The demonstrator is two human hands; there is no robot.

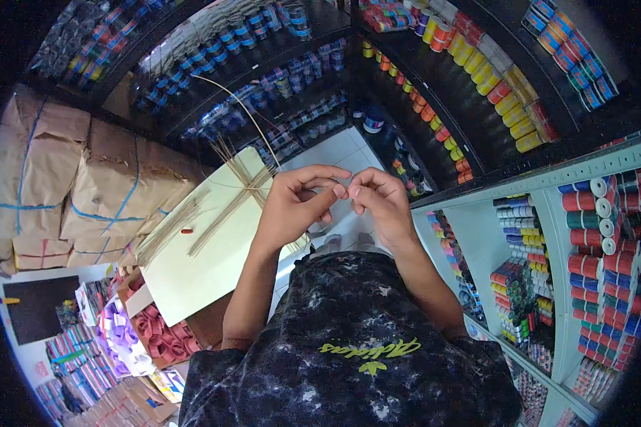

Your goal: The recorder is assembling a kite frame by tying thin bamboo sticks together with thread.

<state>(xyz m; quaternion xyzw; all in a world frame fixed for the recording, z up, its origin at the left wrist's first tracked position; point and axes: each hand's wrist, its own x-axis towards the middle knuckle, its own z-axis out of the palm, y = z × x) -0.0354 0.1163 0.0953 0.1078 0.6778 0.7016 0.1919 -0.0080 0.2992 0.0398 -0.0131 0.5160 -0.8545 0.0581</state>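
Note:
Both hands are raised in front of my chest, with their fingertips meeting. My left hand (pixel 299 199) has its thumb and fingers pinched at the meeting point. Against it, my right hand (pixel 382 205) is closed in a similar pinch. Whatever they hold between them is too small or hidden to name. A long, thin, pale strip (pixel 243 105) arcs up and leftward from behind the left hand; I cannot tell whether that hand grips it. Left of the hands, thin tan sticks (pixel 224 220) lie loosely across a pale yellow tabletop (pixel 185 285). A small red object (pixel 186 231) rests among them.
Large brown paper-wrapped packages (pixel 110 188) tied with blue strapping are stacked at the left. Below the table stands a carton of pinkish-red pieces (pixel 165 334). Dark shelves of yellow spools (pixel 488 78) rise ahead; a pale rack with red and blue rolls (pixel 587 267) is on the right.

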